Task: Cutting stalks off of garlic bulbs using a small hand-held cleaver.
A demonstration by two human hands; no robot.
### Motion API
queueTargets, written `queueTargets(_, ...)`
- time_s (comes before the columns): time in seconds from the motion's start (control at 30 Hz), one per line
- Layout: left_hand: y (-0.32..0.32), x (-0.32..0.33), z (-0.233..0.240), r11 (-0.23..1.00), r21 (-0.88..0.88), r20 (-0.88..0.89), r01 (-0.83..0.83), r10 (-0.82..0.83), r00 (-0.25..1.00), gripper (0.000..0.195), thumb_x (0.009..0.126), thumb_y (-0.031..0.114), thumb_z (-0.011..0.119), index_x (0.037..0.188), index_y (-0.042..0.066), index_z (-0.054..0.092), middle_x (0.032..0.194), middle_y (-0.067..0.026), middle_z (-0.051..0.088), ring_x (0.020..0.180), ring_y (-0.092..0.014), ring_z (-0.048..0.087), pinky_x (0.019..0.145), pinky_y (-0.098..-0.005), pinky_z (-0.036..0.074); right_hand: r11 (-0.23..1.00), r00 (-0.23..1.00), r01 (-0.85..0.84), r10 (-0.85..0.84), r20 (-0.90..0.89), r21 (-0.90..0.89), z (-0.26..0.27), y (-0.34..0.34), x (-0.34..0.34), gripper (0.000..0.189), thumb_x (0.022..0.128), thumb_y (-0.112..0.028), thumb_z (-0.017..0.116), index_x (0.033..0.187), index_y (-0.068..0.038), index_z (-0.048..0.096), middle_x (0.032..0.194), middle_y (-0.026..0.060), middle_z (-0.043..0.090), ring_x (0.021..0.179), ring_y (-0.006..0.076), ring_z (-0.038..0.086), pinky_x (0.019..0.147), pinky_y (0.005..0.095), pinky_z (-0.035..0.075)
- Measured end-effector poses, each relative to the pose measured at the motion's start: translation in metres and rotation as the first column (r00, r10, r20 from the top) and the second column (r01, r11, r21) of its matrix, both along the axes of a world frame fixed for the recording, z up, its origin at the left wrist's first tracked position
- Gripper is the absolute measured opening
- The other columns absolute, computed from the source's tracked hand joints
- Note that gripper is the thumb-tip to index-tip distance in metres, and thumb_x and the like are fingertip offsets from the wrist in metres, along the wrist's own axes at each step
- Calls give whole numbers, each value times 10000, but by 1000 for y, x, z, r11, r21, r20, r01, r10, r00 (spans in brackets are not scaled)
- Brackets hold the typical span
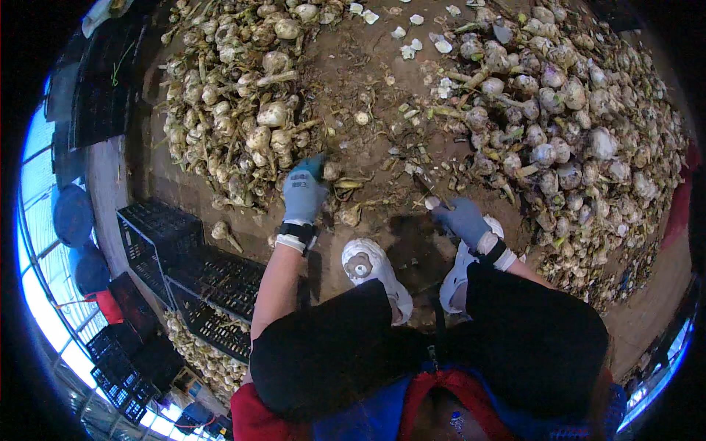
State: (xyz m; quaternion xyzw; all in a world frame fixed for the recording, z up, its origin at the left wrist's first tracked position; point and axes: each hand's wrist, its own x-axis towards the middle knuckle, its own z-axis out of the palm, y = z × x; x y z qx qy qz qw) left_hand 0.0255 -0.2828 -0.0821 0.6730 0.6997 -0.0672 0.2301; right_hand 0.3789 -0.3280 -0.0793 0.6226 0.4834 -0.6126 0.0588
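My left hand (304, 187), in a grey glove with a dark band at the wrist, is at the near right edge of a pile of stemmed garlic bulbs (220, 105). A single garlic bulb (331, 171) lies just right of its fingers; whether the fingers hold anything is hidden. My right hand (463, 219), gloved too, has its fingers closed round the handle of a small tool, seemingly a knife (423, 181), whose thin dark blade points up and left. A pale round piece (432, 203) shows at its fingertips. Another garlic bulb (350, 215) lies between the hands.
A large heap of garlic bulbs (551, 110) covers the right side. Cut stems and peel litter the brown ground (380, 71). Black plastic crates (215, 281) stand at lower left, with more garlic (204, 353) beyond. My white shoes (375, 264) are on the ground near the hands.
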Motion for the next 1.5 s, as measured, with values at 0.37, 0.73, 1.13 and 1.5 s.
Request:
queueTargets(0.37,-12,98,74,995,-1,818,-101,59,572,575,705,105,802,1220,13,567,1177,-103,624,1078,-183,586,941,-326,467,672,876,-480,393,278,563,61,41,-24,252,705,-260,711,873,-83,645,692,161,630,697,373,638,605,477,489)
queueTargets(0.73,-18,107,54,991,-32,828,-129,99,552,582,649,225,849,1139,9,621,1060,-116,671,959,-225,650,857,-335,505,588,888,-450,378,263,672,65,38,-28,255,699,-335,738,786,-119,634,686,132,635,668,348,644,573,451,489)
queueTargets(1.13,-24,121,95,869,-345,803,-355,469,367,372,775,114,776,1082,17,590,978,-48,630,840,-121,591,754,-266,498,984,964,169,-151,-218,63,32,30,1,348,884,-374,597,938,-42,684,813,142,672,719,288,643,651,380,493)
queueTargets(1.5,-20,111,54,888,456,661,-63,-291,692,293,849,42,669,1124,-13,582,1026,-53,612,940,-132,595,817,-277,509,923,777,337,-384,-499,-186,29,-28,-21,288,956,-272,492,929,-23,635,730,54,633,685,160,617,633,293,495)
